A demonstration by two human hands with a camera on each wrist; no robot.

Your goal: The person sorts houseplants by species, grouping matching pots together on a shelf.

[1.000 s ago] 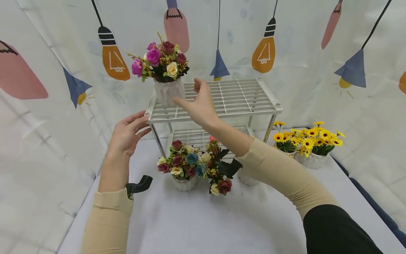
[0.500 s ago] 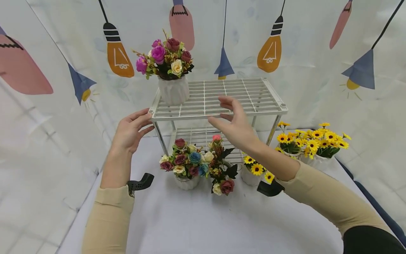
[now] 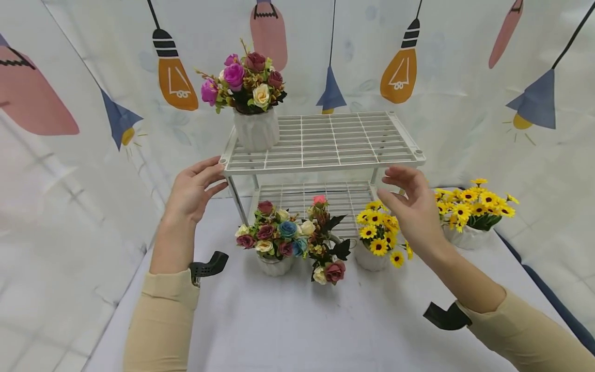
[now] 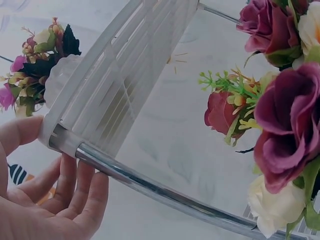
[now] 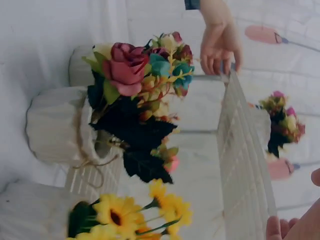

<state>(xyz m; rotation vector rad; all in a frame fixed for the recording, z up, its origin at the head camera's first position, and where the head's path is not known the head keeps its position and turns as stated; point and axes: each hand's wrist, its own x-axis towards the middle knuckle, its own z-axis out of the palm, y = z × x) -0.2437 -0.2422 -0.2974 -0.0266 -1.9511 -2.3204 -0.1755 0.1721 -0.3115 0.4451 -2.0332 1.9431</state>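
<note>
A white two-tier wire shelf rack (image 3: pixel 321 168) stands on the table. My left hand (image 3: pixel 192 191) grips its upper left front corner; in the left wrist view the thumb lies at the corner and the fingers (image 4: pixel 95 197) curl below, by the chrome leg. My right hand (image 3: pixel 413 206) is at the upper right front corner, fingers loosely bent and holding nothing, fingertips close under the shelf edge. On the top tier's left end sits a white pot (image 3: pixel 256 132) of purple, dark red and cream roses. The right front leg is mostly hidden behind my right hand.
Before the rack stand a pot of mixed roses (image 3: pixel 274 264), a trailing rose arrangement (image 3: pixel 327 253) and a pot of yellow sunflowers (image 3: pixel 372 258). More yellow sunflowers (image 3: pixel 469 235) stand to the right. A printed curtain (image 3: pixel 297 62) hangs behind the table (image 3: pixel 297 330).
My right hand has moved away from the rose pot on the top tier, rightward and down to the rack's right front corner. The left hand stays at its corner.
</note>
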